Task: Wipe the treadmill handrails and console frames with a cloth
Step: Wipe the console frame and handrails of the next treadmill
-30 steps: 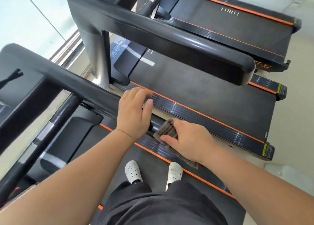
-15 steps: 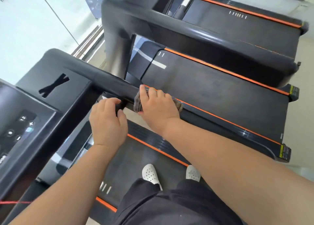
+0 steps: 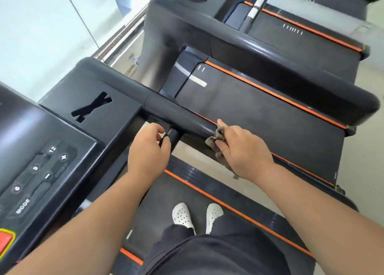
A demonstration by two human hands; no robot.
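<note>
Sliding away from the console [image 3: 62, 141], the person's right hand [image 3: 243, 148] clutches the cloth [image 3: 217, 143] against the handrail [image 3: 180, 114] (nearest treadmill); left hand [image 3: 147, 152] curls beside a short grip bar [image 3: 174, 138], hold unclear.

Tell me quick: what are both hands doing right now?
Left hand: closed, gripping the short bar.
Right hand: closed, holding the cloth against the handrail.

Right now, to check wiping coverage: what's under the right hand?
A bunched brown cloth, gripped by the right hand against the end of the handrail, its tail hanging below. The rail surface beneath cloth and palm is covered.
</note>
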